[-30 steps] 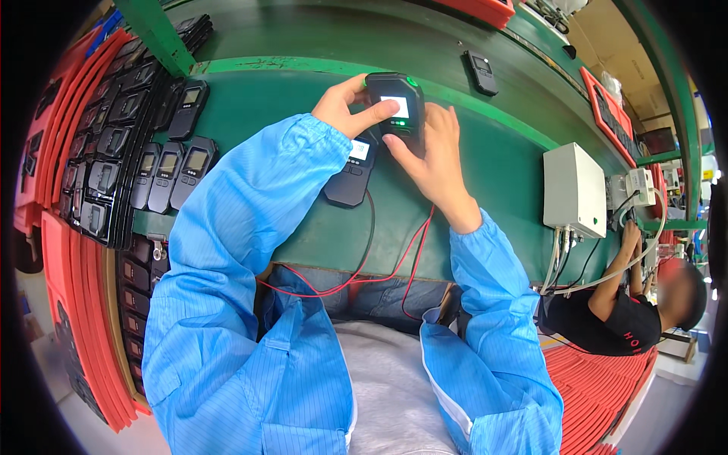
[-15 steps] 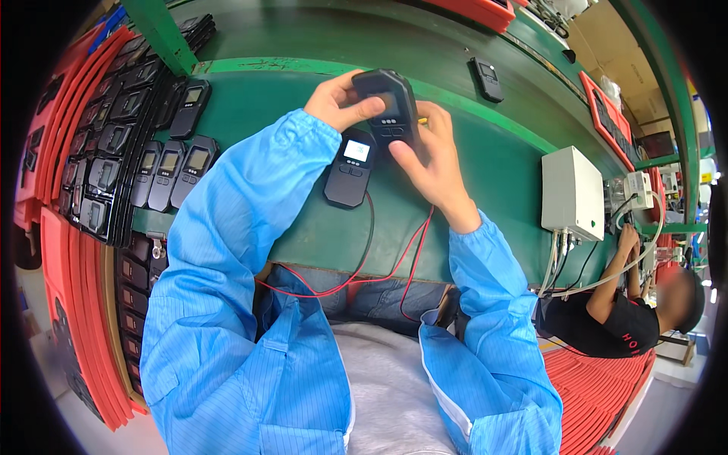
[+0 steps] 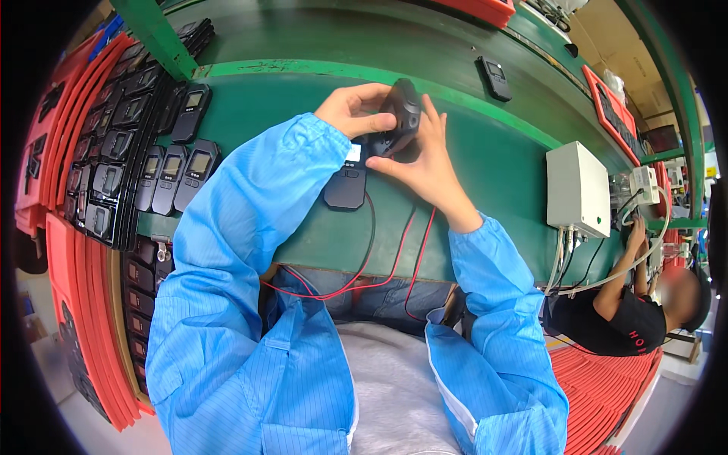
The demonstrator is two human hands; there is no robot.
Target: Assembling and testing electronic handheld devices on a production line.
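Note:
My left hand (image 3: 356, 110) grips a dark handheld meter (image 3: 402, 114), thumb on the near face and fingers behind it. The meter is tilted edge-on above the green bench, its screen turned out of sight. Beside its right edge is my right hand (image 3: 428, 163), fingers stretched upward and thumb held apart below; whether a fingertip touches the casing I cannot tell. A second meter (image 3: 346, 186) with a lit white screen lies beneath, partly covered by my left hand. Red and black wires (image 3: 356, 284) loop from the bench edge, one passing under my right wrist.
Several similar meters (image 3: 171, 178) lie at the left, beside stacked black trays (image 3: 114, 163) and red trays (image 3: 83, 318). One meter (image 3: 494, 78) rests on the far strip. A white box (image 3: 578, 189) with cables stands right. Beyond it a person (image 3: 614, 315) in black works.
The held meter has turned from face-up to edge-on, lower end toward the right. My right thumb has come off its face and moved left and slightly down.

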